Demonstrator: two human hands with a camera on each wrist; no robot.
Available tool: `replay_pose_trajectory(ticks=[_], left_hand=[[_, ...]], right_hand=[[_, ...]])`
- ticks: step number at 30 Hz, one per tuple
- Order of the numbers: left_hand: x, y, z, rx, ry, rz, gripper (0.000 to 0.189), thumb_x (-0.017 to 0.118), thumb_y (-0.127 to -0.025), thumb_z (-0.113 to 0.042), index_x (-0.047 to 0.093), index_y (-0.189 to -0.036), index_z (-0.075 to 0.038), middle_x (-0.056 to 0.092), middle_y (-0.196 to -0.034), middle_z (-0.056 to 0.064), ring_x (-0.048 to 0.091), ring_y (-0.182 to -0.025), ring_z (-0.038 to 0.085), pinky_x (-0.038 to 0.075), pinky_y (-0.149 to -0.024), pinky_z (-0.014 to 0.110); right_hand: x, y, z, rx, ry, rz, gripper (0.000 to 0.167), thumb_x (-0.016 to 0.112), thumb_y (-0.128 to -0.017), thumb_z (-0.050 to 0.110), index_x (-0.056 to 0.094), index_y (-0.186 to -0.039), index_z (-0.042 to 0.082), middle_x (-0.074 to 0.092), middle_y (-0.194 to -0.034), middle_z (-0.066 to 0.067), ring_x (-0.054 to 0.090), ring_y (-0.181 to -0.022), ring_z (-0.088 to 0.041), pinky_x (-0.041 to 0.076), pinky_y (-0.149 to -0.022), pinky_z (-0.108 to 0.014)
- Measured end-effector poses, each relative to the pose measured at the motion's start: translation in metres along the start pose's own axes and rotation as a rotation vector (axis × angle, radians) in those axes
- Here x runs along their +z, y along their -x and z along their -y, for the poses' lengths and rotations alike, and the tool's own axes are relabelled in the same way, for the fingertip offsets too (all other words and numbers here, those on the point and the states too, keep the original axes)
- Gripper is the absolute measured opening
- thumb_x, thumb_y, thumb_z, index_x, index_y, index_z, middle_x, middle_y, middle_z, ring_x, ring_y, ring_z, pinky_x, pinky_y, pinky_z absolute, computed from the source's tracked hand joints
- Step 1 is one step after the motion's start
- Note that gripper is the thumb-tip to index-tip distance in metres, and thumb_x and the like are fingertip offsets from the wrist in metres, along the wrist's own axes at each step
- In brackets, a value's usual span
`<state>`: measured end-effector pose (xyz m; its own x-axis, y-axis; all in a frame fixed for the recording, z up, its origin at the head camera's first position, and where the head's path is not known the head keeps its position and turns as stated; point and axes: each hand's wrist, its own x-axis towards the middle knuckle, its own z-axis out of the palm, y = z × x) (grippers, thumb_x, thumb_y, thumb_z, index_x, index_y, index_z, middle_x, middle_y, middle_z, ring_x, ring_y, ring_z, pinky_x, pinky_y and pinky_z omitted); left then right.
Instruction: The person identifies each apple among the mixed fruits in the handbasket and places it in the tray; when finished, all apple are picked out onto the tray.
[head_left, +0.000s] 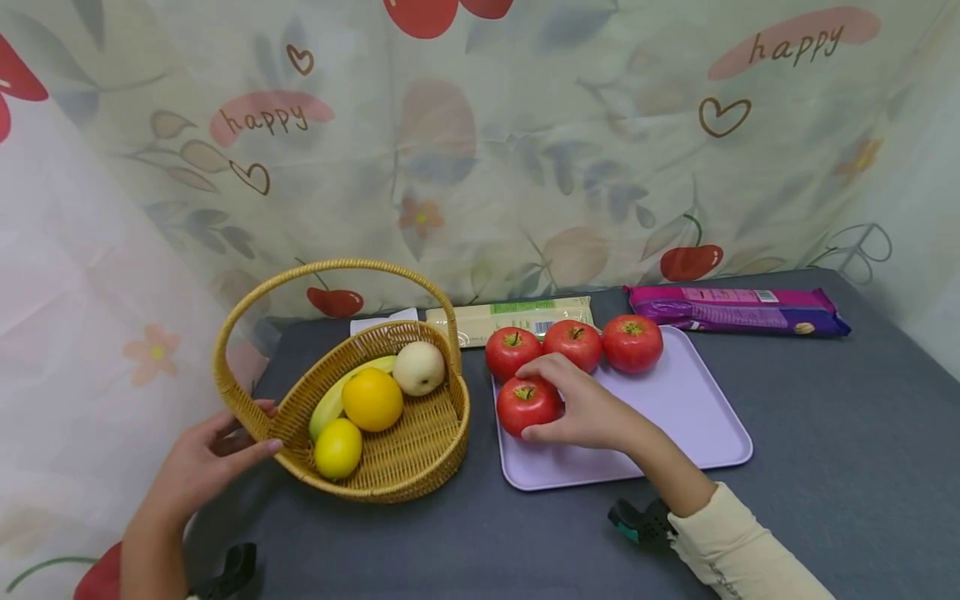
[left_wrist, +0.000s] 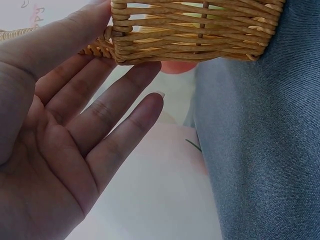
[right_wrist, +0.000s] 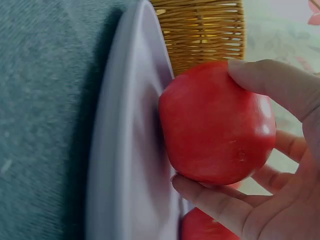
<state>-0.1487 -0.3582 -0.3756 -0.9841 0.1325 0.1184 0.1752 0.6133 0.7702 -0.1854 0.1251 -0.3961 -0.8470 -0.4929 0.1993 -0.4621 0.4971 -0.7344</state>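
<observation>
At the wicker basket [head_left: 420, 482], my left hand [head_left: 206, 462] holds the left side near the handle's base, thumb in front and fingers behind. Within the basket lie a banana [head_left: 326, 410], an orange [head_left: 372, 400], a lemon [head_left: 338, 448] and a pale round pear [head_left: 418, 368]. My right hand [head_left: 581, 404] grips a red apple [right_wrist: 215, 125] at the front left of the lilac tray [head_left: 675, 417], thumb on one side and fingers on the other. Behind it on the tray are three more apples: a left one [head_left: 512, 350], a middle one [head_left: 573, 343] and a right one [head_left: 632, 342].
Along the back of the dark grey table [head_left: 465, 550] lie a beige packet [head_left: 517, 317], a purple snack package [head_left: 738, 310] and a white paper piece [head_left: 382, 321]. A printed curtain [head_left: 480, 167] hangs right behind them.
</observation>
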Motion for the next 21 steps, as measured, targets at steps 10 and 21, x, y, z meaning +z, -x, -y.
replay_pose_trajectory(ticks=[10,21], left_hand=[[0.0,0.002,0.001,-0.012,0.01,0.003,0.054,0.077,-0.091,-0.02,0.057,-0.137,0.002,0.065,-0.125,0.014,0.067,-0.099,0.002,0.058,-0.075,0.024],[0.0,-0.001,-0.008,-0.03,-0.155,0.087,0.063,0.071,-0.097,-0.025,0.044,-0.144,0.007,0.054,-0.135,0.03,0.066,-0.11,0.033,0.059,-0.083,0.039]], right_hand=[[0.006,-0.003,-0.01,0.058,0.004,-0.006,0.065,0.088,-0.076,0.025,0.055,-0.131,0.012,0.051,-0.128,-0.004,0.048,-0.12,-0.021,0.048,-0.099,-0.047],[-0.014,0.027,-0.021,0.086,0.063,-0.033,0.076,0.087,-0.077,0.042,0.056,-0.139,0.012,0.053,-0.132,-0.007,0.054,-0.116,-0.028,0.053,-0.092,-0.047]])
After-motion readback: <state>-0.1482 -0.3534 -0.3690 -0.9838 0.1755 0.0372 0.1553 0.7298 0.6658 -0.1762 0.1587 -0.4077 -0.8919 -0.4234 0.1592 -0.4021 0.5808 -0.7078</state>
